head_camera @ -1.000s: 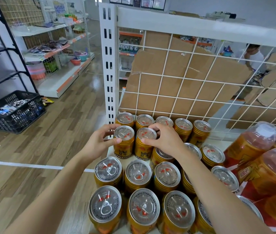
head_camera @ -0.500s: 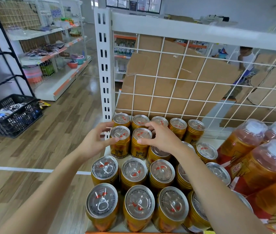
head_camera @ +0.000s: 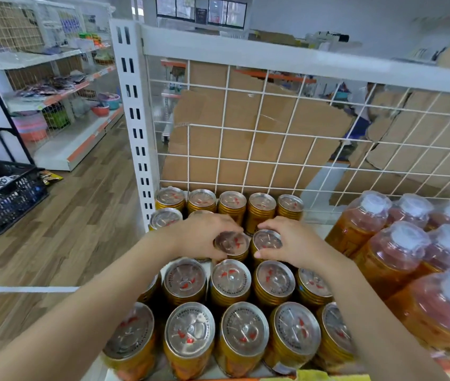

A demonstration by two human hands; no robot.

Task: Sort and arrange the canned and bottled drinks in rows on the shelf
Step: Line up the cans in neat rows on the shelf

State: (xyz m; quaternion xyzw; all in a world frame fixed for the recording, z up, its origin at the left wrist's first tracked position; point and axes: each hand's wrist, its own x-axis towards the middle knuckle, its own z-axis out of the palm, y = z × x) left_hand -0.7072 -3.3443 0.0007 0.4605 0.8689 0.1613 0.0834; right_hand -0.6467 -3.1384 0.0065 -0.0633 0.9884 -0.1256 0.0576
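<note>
Gold cans (head_camera: 230,281), silver-topped, upright in rows on white shelf (head_camera: 315,229). Left hand (head_camera: 204,237): fingers curled round the rim of a mid-block can (head_camera: 229,244). Right hand (head_camera: 295,244): thumb and fingers pinching the neighbouring can (head_camera: 267,240), just right of it. Orange bottles (head_camera: 391,259) at right; wire grid (head_camera: 256,127) at far side.

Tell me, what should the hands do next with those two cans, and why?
Probably nudge both cans back and settle them side by side in the second row. The left hand grips the left can, the right hand grips the right can; both are just in front of the back row, and the end can already stands in the second row.
</note>
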